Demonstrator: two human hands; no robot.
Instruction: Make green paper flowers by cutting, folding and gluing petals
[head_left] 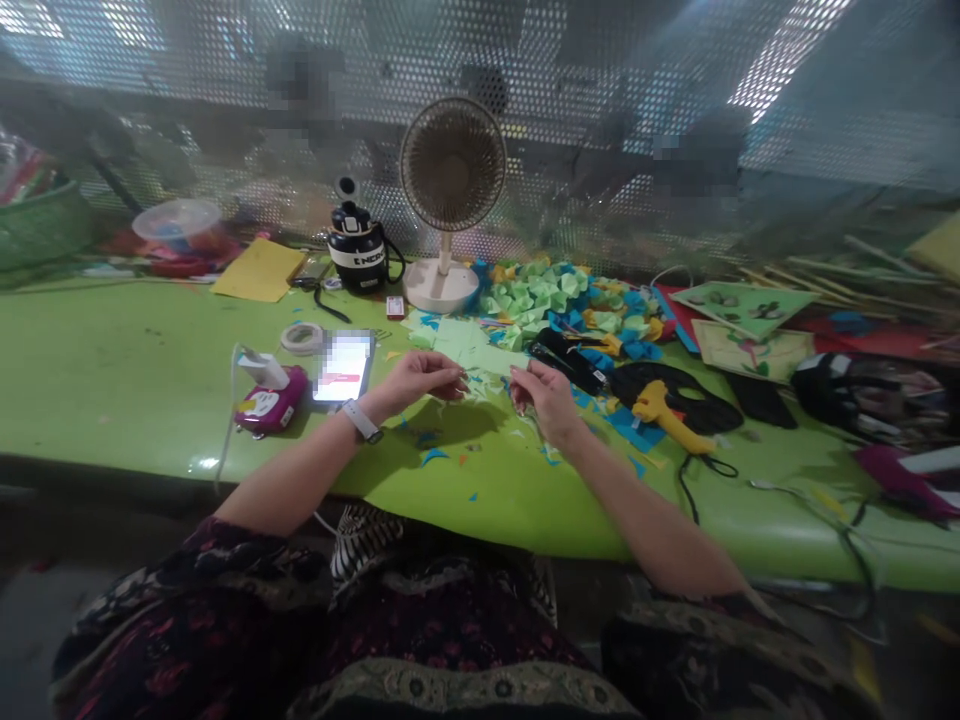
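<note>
My left hand (421, 380) and my right hand (544, 395) hover just above the green table (112, 370), each pinched on an end of a pale green paper piece (487, 365) stretched between them. A watch sits on my left wrist. More pale green paper sheets (454, 338) lie just beyond the hands. Small paper scraps (435, 455) are scattered on the table under my hands.
A lit phone (343, 368) and a pink device (270, 405) lie to the left. A fan (450, 200) and black jug (358, 250) stand behind. A pile of folded paper flowers (555, 295), a yellow glue gun (667, 410) and cords lie to the right.
</note>
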